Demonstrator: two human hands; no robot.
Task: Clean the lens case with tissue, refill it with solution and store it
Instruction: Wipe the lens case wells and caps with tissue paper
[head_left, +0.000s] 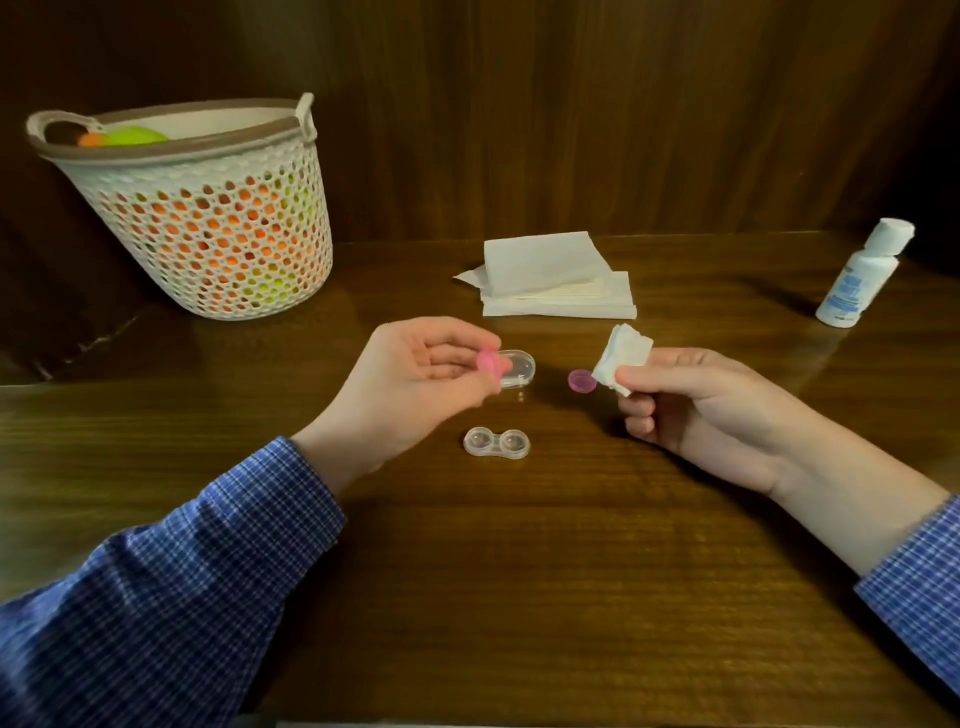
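The left hand (415, 374) pinches a small pink round cap (488, 362); the right hand (691, 400) pinches a crumpled white tissue wad (621, 358). The clear twin-well plastic lens case (496, 442) lies open on the dark wooden table (519, 571) between them. The white solution bottle (860, 275) stands far right — blue label, print unreadable.

Both forearms reach in from the near edge, in blue checked sleeves (156, 597), the left from seven o'clock, the right from four o'clock. The left hand (410, 384) is raised, palm turned inward, fingers curled, thumb and fingertips pinching a small pink cap (488, 361). The right hand (696, 410), at three o'clock from it, has curled fingers gripping a crumpled tissue (621, 358).
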